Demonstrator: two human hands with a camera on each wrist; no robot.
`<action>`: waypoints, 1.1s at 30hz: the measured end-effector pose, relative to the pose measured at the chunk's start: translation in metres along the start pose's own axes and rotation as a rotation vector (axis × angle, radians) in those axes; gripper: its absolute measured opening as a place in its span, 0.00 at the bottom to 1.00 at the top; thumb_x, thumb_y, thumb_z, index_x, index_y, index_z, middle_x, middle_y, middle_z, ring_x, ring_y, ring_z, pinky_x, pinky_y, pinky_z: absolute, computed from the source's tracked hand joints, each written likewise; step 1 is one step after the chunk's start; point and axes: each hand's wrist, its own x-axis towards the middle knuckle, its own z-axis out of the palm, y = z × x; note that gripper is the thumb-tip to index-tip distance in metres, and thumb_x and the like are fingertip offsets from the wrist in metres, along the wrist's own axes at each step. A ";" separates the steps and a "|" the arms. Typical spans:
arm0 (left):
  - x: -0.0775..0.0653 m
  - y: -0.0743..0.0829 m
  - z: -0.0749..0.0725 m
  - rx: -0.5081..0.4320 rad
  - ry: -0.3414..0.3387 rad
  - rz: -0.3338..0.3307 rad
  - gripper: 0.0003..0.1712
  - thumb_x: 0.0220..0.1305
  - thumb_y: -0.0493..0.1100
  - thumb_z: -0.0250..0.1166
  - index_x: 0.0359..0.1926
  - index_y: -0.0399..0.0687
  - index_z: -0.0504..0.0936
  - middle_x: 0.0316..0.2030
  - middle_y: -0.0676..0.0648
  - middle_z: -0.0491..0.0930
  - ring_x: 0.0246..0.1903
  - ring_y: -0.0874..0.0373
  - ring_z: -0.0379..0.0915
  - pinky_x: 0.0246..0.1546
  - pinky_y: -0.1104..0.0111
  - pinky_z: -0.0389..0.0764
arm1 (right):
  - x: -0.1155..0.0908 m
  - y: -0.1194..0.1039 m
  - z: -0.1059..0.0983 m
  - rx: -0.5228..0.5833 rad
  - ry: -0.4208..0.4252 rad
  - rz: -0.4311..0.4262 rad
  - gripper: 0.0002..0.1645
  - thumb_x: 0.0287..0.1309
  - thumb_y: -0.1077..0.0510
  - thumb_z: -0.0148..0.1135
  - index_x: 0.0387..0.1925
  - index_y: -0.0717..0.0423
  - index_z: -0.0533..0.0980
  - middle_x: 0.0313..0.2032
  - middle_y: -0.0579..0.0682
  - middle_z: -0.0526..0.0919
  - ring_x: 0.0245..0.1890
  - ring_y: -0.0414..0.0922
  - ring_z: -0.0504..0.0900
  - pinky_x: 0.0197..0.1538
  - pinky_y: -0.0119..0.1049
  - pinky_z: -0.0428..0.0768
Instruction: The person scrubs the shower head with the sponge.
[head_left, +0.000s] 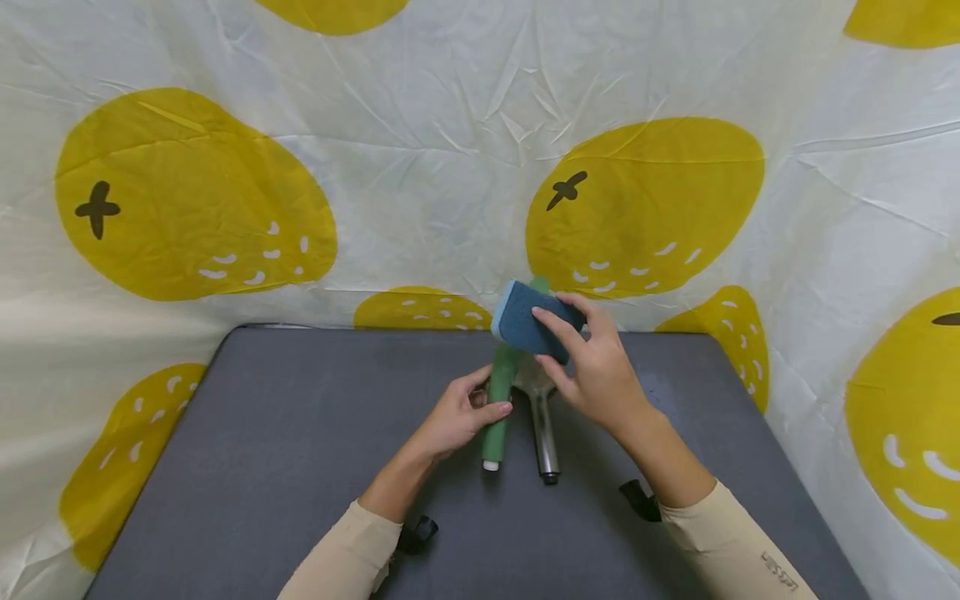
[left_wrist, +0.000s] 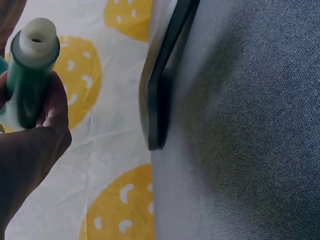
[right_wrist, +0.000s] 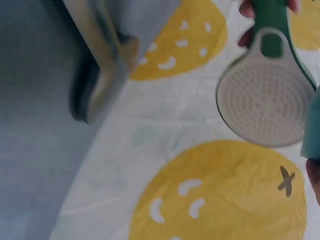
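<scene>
Currently: green shower head [head_left: 505, 367], sponge [head_left: 521, 327] held up

L hand [head_left: 461, 414] grips handle [head_left: 494, 437], above table [head_left: 337, 400]; sponge overlaps shower head's back; steel head [head_left: 545, 429] alongside, partly hidden; R hand [head_left: 602, 367] pinches sponge edge. Poss. slip: hard press could twist handle; R hold looks light.

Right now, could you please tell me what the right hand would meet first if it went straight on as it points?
Probably the green shower head, which shows partly behind the sponge held by the right hand in the head view; whether the two touch is unclear.
</scene>
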 end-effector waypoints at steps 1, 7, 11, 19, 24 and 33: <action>0.000 0.000 0.000 0.002 0.005 0.002 0.37 0.72 0.32 0.64 0.77 0.35 0.62 0.47 0.32 0.79 0.42 0.55 0.83 0.43 0.69 0.86 | 0.003 0.002 -0.003 0.004 -0.008 0.014 0.41 0.53 0.62 0.79 0.69 0.56 0.74 0.66 0.71 0.68 0.63 0.68 0.71 0.55 0.62 0.79; -0.002 0.001 -0.001 0.035 0.026 -0.037 0.39 0.68 0.30 0.67 0.77 0.37 0.63 0.50 0.28 0.80 0.44 0.44 0.85 0.43 0.69 0.87 | 0.025 0.019 -0.022 0.067 -0.093 0.139 0.36 0.61 0.59 0.73 0.70 0.55 0.73 0.66 0.68 0.69 0.63 0.63 0.72 0.57 0.59 0.80; -0.004 0.000 -0.002 0.042 0.009 -0.039 0.40 0.68 0.30 0.67 0.78 0.39 0.62 0.54 0.24 0.79 0.49 0.38 0.84 0.45 0.66 0.88 | 0.035 0.034 -0.029 0.124 -0.123 0.233 0.33 0.64 0.60 0.70 0.69 0.56 0.73 0.63 0.66 0.71 0.61 0.61 0.73 0.58 0.59 0.79; -0.008 -0.003 -0.004 0.016 -0.035 0.040 0.40 0.70 0.27 0.63 0.78 0.36 0.59 0.55 0.23 0.79 0.47 0.27 0.83 0.49 0.63 0.88 | 0.036 0.052 -0.031 0.164 -0.196 0.397 0.33 0.69 0.54 0.66 0.73 0.52 0.70 0.64 0.66 0.71 0.59 0.61 0.74 0.58 0.62 0.78; -0.008 -0.005 -0.003 -0.011 -0.088 0.068 0.39 0.72 0.27 0.59 0.79 0.34 0.55 0.58 0.20 0.76 0.46 0.23 0.80 0.49 0.63 0.88 | 0.028 0.050 -0.027 0.183 -0.139 0.367 0.34 0.67 0.56 0.67 0.72 0.53 0.70 0.64 0.65 0.72 0.56 0.59 0.74 0.51 0.57 0.80; -0.007 -0.004 0.002 -0.035 -0.126 0.080 0.38 0.75 0.29 0.57 0.80 0.34 0.52 0.58 0.18 0.74 0.46 0.24 0.81 0.50 0.57 0.88 | 0.019 0.030 -0.014 0.173 0.021 0.198 0.39 0.57 0.61 0.76 0.68 0.61 0.70 0.63 0.68 0.69 0.64 0.62 0.70 0.64 0.59 0.75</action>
